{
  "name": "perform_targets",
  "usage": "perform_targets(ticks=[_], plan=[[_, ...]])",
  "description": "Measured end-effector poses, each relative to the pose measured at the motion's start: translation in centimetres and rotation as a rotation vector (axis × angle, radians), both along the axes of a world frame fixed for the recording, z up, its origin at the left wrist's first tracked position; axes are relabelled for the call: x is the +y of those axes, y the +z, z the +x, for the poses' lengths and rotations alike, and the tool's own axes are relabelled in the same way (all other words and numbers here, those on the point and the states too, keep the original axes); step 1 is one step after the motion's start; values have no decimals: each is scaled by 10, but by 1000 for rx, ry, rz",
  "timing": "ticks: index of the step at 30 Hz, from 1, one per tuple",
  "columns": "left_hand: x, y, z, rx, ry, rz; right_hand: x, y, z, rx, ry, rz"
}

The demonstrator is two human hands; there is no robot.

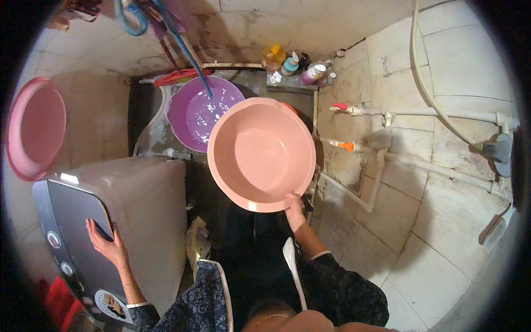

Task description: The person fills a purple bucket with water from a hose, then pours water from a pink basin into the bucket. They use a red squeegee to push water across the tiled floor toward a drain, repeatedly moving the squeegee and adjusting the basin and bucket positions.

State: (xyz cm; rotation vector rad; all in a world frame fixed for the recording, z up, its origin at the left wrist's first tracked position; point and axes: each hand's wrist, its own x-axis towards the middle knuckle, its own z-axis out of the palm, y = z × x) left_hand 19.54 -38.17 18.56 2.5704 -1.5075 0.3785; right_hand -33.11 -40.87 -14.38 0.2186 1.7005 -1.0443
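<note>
My right hand (295, 211) grips the near rim of a round pink plastic basin (265, 162). The basin is tilted towards me, its inside shows no contents, and it covers part of a purple tub behind it. My left hand (108, 245) lies with fingers apart on the dark lid (79, 211) of a washing machine (145, 224), at a recessed handle near the lid's edge. Beyond the basin, the purple tub (179, 124) holds rippling water. A blue hose (186, 54) hangs down into it.
Bottles (290, 65) stand on a ledge in the far corner. Water pipes (439, 114) with a red-handled valve (339, 106) and an orange-handled valve (346, 146) run along the right tiled wall. A pink basin (41, 128) hangs on the left wall; a brush (495, 226) is at the right.
</note>
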Motion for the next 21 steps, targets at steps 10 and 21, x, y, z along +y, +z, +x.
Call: perform_targets(ticks=[10,21], plan=[[3,-12,5,38,-44,-19,-32,-41,-33,-4,-97,-56],[4,-12,5,77,-39,-26,-114,-102,11,-97,-376,-133]])
